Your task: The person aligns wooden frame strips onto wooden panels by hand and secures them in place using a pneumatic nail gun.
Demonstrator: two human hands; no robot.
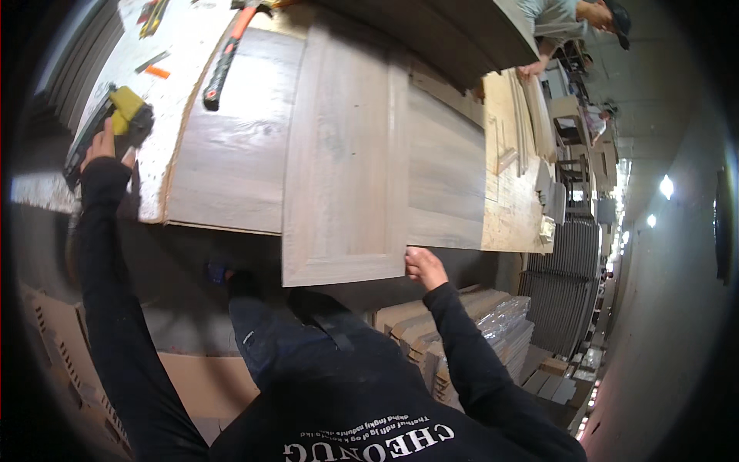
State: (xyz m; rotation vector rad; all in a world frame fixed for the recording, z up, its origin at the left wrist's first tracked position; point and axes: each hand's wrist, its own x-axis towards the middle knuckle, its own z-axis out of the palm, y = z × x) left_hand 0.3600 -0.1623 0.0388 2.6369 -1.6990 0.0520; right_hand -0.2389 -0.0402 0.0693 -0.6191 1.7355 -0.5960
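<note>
A grey wood-grain cabinet door point(346, 154) with a raised frame lies lengthwise on the workbench, its near end jutting past the front edge. My right hand point(425, 267) pinches that door's near right corner, fingers closed on it. Over at the left, my left hand point(108, 150) is on a yellow and black nail gun point(127, 108), fingers around its body; part of the grip is hidden. A claw hammer point(228, 65) with an orange and black handle rests on a flat grey panel point(231, 154) between the nail gun and the door.
A dark panel point(462, 35) stands across the bench's far side. An orange piece point(157, 71) and hand tools point(154, 17) lie far left. Wrapped, stacked boards point(493, 331) sit below the bench at right. Another person point(562, 23) works at the far right.
</note>
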